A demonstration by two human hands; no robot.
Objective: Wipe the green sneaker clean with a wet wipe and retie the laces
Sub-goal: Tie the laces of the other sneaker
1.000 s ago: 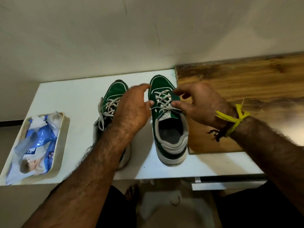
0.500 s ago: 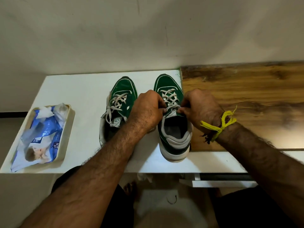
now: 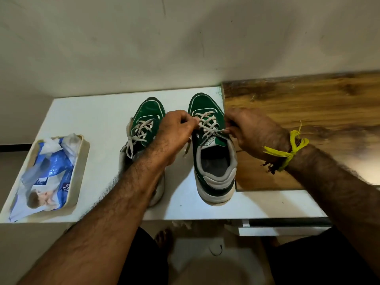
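Observation:
Two green sneakers with white soles and pale laces stand side by side on a white table (image 3: 86,118), toes toward the wall. The right sneaker (image 3: 213,161) is between my hands. My left hand (image 3: 176,132) pinches a lace (image 3: 207,126) at the shoe's left side. My right hand (image 3: 250,130) pinches the other lace end at the right side, near the tongue. Both laces are pulled outward and taut. The left sneaker (image 3: 148,114) is partly hidden under my left forearm, its laces hanging loose.
A cream tray (image 3: 79,167) at the table's left edge holds a blue and white wet wipe pack (image 3: 49,171) and crumpled wipes. A wooden board (image 3: 298,112) lies right of the shoes. The wall is close behind. My bare foot shows below the table edge.
My hands have gone from hovering over the right sneaker to gripping its laces, then spread apart, pulling the laces sideways. The view has tilted slightly.

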